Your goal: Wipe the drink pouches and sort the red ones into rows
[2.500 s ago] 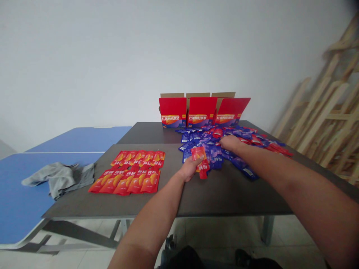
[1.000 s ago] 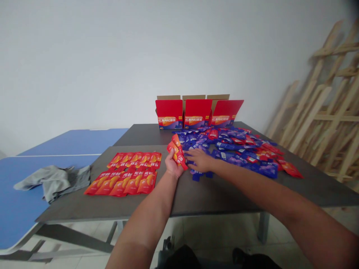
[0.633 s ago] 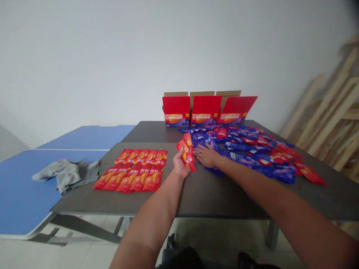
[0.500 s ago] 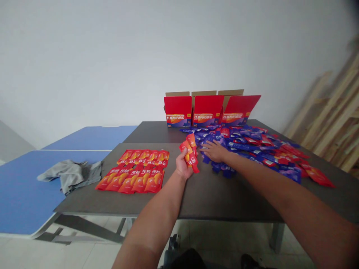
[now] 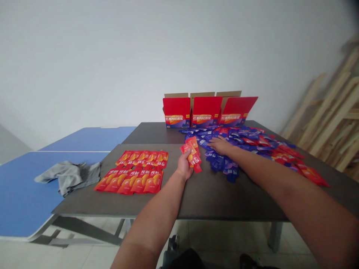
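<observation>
Left side of dark table: ten red-orange pouches (image 5: 130,180) lie in two neat rows, five near, five far. I count that portion as set out. Left hand (image 5: 185,164), right of the rows, has its fingers closed on a small fan of red-orange sachets (image 5: 193,153), off the rows. Right hand (image 5: 220,145) rests palm down at the blue pouches (image 5: 218,161), fingers outstretched, nothing visibly gripped. Mixed red and blue heap (image 5: 262,147), far right, remains unsorted. Far side: three flap-up boxes (image 5: 206,112); contents hidden from me.
</observation>
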`<state>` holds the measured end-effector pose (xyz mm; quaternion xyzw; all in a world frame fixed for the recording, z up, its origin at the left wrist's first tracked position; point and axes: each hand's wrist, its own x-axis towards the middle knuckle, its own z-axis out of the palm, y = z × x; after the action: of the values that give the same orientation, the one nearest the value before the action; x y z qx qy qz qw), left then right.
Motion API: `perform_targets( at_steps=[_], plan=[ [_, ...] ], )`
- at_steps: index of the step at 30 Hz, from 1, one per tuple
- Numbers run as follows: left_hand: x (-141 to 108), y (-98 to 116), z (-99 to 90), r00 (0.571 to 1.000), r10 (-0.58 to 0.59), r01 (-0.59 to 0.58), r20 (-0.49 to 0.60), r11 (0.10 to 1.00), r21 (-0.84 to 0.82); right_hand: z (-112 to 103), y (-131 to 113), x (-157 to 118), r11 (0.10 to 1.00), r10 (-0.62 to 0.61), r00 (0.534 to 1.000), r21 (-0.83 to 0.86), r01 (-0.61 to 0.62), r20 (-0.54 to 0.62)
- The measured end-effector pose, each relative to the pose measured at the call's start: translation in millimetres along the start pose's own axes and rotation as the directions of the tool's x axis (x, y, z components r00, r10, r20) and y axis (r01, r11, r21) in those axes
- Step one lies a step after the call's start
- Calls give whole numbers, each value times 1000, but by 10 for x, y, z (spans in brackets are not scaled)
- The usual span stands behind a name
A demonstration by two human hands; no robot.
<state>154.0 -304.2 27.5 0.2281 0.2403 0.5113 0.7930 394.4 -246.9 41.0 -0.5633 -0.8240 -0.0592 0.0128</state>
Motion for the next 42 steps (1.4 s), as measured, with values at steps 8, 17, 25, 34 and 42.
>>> perform_targets(
  at_steps=[8,17,25,34,42],
  plan=[
    [14,-77,-29,999,44,-45,12,991,128,-45,-974,-116,176,516,851,984,3,-95],
    [-76,-125,-43,993,23,-56,118,957,284,122,-1617,-285,-562,541,830,792,238,134],
    [31,-66,-60,973,232,-224,-11,949,221,101,-1559,-293,-647,649,734,650,398,197],
    [83,-45,-100,918,362,-291,-161,892,347,143,-1664,-280,-753,375,908,633,181,187],
    [33,-95,-134,939,342,-318,26,839,442,175,-1664,-239,-778,346,924,601,183,166]
  ],
)
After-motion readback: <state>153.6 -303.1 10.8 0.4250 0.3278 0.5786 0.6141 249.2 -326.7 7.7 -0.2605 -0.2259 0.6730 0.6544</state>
